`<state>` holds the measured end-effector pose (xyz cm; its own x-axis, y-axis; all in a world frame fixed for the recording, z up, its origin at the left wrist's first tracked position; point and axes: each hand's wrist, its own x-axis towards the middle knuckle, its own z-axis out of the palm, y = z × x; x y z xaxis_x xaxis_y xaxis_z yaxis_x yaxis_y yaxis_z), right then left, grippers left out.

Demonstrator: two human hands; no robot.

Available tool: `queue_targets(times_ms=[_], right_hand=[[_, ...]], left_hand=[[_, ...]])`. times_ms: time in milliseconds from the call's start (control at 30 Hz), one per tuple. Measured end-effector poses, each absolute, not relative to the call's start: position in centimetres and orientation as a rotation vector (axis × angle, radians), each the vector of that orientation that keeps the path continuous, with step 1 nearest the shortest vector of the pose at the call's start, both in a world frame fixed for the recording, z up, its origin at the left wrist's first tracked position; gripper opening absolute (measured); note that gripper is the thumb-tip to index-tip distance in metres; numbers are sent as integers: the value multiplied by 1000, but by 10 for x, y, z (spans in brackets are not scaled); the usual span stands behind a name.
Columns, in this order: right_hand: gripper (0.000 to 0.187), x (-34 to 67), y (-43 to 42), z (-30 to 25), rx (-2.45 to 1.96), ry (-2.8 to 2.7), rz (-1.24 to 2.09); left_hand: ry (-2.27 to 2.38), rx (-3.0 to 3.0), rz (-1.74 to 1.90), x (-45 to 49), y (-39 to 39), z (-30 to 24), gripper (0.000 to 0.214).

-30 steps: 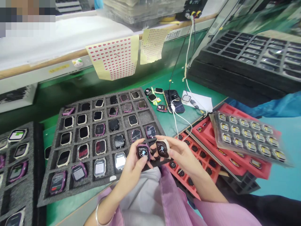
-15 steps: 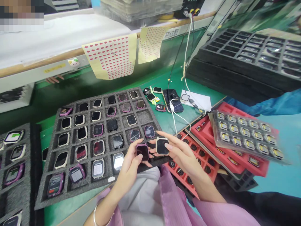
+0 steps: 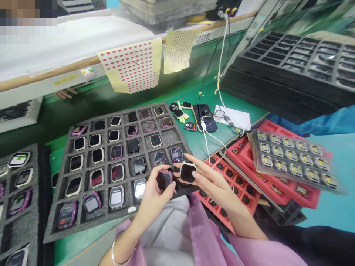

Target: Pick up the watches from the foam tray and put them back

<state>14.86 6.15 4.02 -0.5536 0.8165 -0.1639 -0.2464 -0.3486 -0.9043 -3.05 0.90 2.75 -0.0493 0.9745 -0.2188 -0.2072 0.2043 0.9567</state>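
A purple-framed smartwatch (image 3: 164, 180) with a dark screen is gripped between the thumb and fingers of my left hand (image 3: 154, 194). Close beside it, my right hand (image 3: 212, 181) holds a cream-framed smartwatch (image 3: 188, 172), its dark screen facing up. Both are held above the near right corner of a grey foam tray (image 3: 104, 218). In the tray's compartments lie several strapless watches, some cream, some purple, some black; one near the front, a white-screened watch (image 3: 140, 189), is lit.
Another foam tray (image 3: 41, 207) with watches stands at the left. Behind, loose watches (image 3: 179, 113) lie near a phone (image 3: 205, 117) and white cables. Red trays (image 3: 277, 140), a clear blister tray (image 3: 291, 157) and stacked black trays (image 3: 257, 88) fill the right. Another person's hand (image 3: 65, 92) shows under the shelf.
My left thumb has slid off the purple watch's screen to its right edge, and that watch has tilted. The cream watch has shifted slightly left. The camera view has moved a little.
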Motion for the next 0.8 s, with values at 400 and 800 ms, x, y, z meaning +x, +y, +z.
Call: queue_targets(times_ms=[400,800], right_hand=[[46,148,66,41,-786,-1263,1968],[58,151,61,34,-675,-927,2162]], left_hand=[[1330,988,1216,-28,5,22,32],[1350,898,1241,-24,-2,18,48]])
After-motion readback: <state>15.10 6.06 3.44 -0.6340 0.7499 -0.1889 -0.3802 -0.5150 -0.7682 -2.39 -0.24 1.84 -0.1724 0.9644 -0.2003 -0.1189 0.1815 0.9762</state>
